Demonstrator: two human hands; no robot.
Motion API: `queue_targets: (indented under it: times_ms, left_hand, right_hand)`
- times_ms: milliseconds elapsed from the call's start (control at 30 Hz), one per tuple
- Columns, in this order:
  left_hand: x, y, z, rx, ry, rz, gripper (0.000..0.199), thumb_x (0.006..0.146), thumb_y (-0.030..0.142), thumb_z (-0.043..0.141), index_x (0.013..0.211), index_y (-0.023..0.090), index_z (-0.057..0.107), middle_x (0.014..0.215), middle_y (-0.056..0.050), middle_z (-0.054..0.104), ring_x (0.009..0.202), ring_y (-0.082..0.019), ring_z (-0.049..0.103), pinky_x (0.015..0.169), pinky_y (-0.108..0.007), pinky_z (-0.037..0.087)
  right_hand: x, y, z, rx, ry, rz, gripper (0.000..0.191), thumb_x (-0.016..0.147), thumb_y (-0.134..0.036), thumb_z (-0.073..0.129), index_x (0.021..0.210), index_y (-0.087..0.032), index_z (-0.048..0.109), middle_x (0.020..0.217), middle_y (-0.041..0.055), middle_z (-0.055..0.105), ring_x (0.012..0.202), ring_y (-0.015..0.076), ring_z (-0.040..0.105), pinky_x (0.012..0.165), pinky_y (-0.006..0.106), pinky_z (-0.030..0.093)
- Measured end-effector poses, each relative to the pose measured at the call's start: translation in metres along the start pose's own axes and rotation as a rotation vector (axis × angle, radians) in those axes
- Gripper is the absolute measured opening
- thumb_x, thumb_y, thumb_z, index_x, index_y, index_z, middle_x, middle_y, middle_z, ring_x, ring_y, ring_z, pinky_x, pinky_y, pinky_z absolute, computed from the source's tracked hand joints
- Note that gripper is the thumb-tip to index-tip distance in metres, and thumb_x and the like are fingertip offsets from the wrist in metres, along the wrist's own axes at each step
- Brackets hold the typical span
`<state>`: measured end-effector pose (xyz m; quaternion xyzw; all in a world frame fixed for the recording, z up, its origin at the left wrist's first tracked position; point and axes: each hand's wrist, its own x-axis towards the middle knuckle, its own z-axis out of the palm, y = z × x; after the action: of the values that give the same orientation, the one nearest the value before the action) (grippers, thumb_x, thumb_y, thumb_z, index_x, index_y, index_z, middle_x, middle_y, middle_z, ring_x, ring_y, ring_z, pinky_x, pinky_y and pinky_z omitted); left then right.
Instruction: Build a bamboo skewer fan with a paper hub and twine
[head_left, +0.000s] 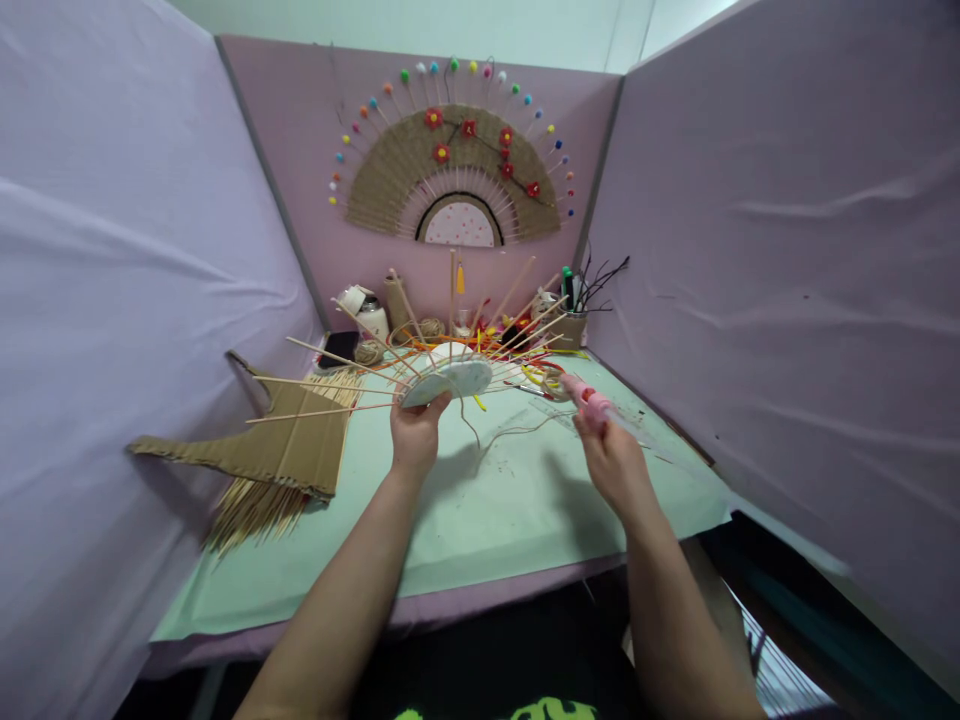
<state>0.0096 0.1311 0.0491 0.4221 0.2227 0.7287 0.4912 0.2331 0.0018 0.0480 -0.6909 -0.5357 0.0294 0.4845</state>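
My left hand (417, 430) grips the lower left edge of a pale half-round base (465, 378), thumb on its near face. Thin wooden sticks (322, 358) fan out from the base to the left, up and right, held above the table. A length of twine (517, 431) trails from the base down to the table and off to the right. My right hand (611, 455) is closed round a pink hot glue gun (592, 400), to the right of the base and apart from it. The gun's nozzle end is partly lost among the clutter behind it.
A cut cardboard piece (300, 440) lies on a bundle of sticks (255, 515) at left. Behind stand a phone (339, 348), a white jar (373, 318), twine balls and a pot of twigs (570, 328). A decorated fan (450, 170) hangs on the back panel; cloth walls flank the table.
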Motion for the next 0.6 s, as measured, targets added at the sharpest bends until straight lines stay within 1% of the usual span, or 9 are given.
queue_targets:
  times_ms: [33, 100, 167, 233, 333, 400, 467, 533, 600]
  left_hand:
    - [0.001, 0.001, 0.001, -0.024, 0.015, -0.005, 0.049, 0.054, 0.025, 0.090, 0.094, 0.020, 0.064, 0.090, 0.000, 0.073, 0.085, -0.016, 0.068, 0.085, -0.031, 0.053]
    - [0.001, 0.003, 0.004, -0.074, 0.034, -0.017, 0.051, 0.051, 0.023, 0.091, 0.094, 0.021, 0.065, 0.092, 0.000, 0.073, 0.086, -0.015, 0.068, 0.086, -0.031, 0.053]
    - [0.001, 0.004, 0.005, -0.107, 0.047, -0.028, 0.053, 0.048, 0.021, 0.092, 0.094, 0.022, 0.065, 0.092, 0.000, 0.073, 0.086, -0.015, 0.068, 0.086, -0.030, 0.053]
    - [0.001, 0.004, 0.006, -0.108, 0.048, -0.034, 0.054, 0.048, 0.022, 0.093, 0.095, 0.022, 0.065, 0.093, 0.000, 0.073, 0.086, -0.015, 0.068, 0.086, -0.031, 0.053]
    - [0.001, 0.003, 0.004, -0.081, 0.038, -0.023, 0.052, 0.050, 0.024, 0.092, 0.094, 0.022, 0.065, 0.093, 0.001, 0.073, 0.088, -0.016, 0.068, 0.088, -0.033, 0.053]
    - [0.002, 0.002, 0.004, -0.070, 0.040, -0.010, 0.051, 0.051, 0.024, 0.092, 0.094, 0.022, 0.065, 0.093, 0.001, 0.073, 0.089, -0.016, 0.068, 0.089, -0.033, 0.053]
    - [0.002, 0.001, 0.003, -0.057, 0.050, 0.001, 0.050, 0.051, 0.025, 0.091, 0.094, 0.022, 0.065, 0.093, 0.001, 0.073, 0.090, -0.017, 0.068, 0.089, -0.033, 0.053]
    - [0.002, 0.000, 0.003, -0.043, 0.054, 0.010, 0.050, 0.052, 0.026, 0.091, 0.094, 0.021, 0.064, 0.094, -0.001, 0.073, 0.090, -0.017, 0.068, 0.088, -0.033, 0.053]
    - [0.002, 0.000, 0.002, -0.030, 0.058, 0.018, 0.050, 0.054, 0.026, 0.091, 0.095, 0.021, 0.064, 0.094, -0.001, 0.073, 0.091, -0.017, 0.068, 0.088, -0.033, 0.053]
  right_hand:
    - [0.005, 0.011, -0.004, -0.145, -0.033, 0.056, 0.043, 0.096, -0.048, 0.039, 0.111, -0.015, 0.062, 0.099, 0.0164, 0.064, 0.097, 0.0287, 0.058, 0.088, 0.042, 0.045]
    - [0.014, 0.035, -0.010, -0.447, -0.080, 0.246, 0.046, 0.097, -0.040, 0.034, 0.116, -0.007, 0.059, 0.107, 0.0248, 0.061, 0.102, 0.0334, 0.058, 0.089, 0.046, 0.044]
    - [0.018, 0.058, -0.014, -0.640, -0.125, 0.432, 0.048, 0.096, -0.035, 0.037, 0.123, -0.001, 0.055, 0.118, 0.0317, 0.055, 0.110, 0.0379, 0.057, 0.090, 0.049, 0.044]
    - [0.019, 0.074, -0.017, -0.707, -0.159, 0.547, 0.052, 0.095, -0.037, 0.040, 0.128, 0.000, 0.053, 0.126, 0.0345, 0.050, 0.116, 0.0420, 0.053, 0.090, 0.052, 0.044]
    - [0.017, 0.084, -0.021, -0.718, -0.178, 0.600, 0.055, 0.095, -0.043, 0.042, 0.127, 0.000, 0.056, 0.130, 0.0344, 0.048, 0.122, 0.0448, 0.048, 0.094, 0.057, 0.041]
    - [0.018, 0.080, -0.023, -0.746, -0.148, 0.581, 0.055, 0.093, -0.046, 0.046, 0.123, -0.002, 0.060, 0.130, 0.0330, 0.050, 0.124, 0.0451, 0.046, 0.097, 0.058, 0.038]
    - [0.021, 0.068, -0.023, -0.743, -0.072, 0.477, 0.050, 0.091, -0.044, 0.052, 0.119, -0.004, 0.063, 0.126, 0.0319, 0.053, 0.122, 0.0443, 0.047, 0.096, 0.059, 0.038]
    - [0.026, 0.045, -0.015, -0.602, -0.017, 0.265, 0.044, 0.089, -0.037, 0.055, 0.119, -0.006, 0.062, 0.121, 0.0294, 0.057, 0.118, 0.0407, 0.051, 0.096, 0.056, 0.040]
    - [0.031, 0.012, 0.001, -0.276, -0.073, 0.007, 0.042, 0.088, -0.036, 0.058, 0.120, -0.010, 0.060, 0.120, 0.0234, 0.061, 0.115, 0.0336, 0.055, 0.099, 0.050, 0.041]
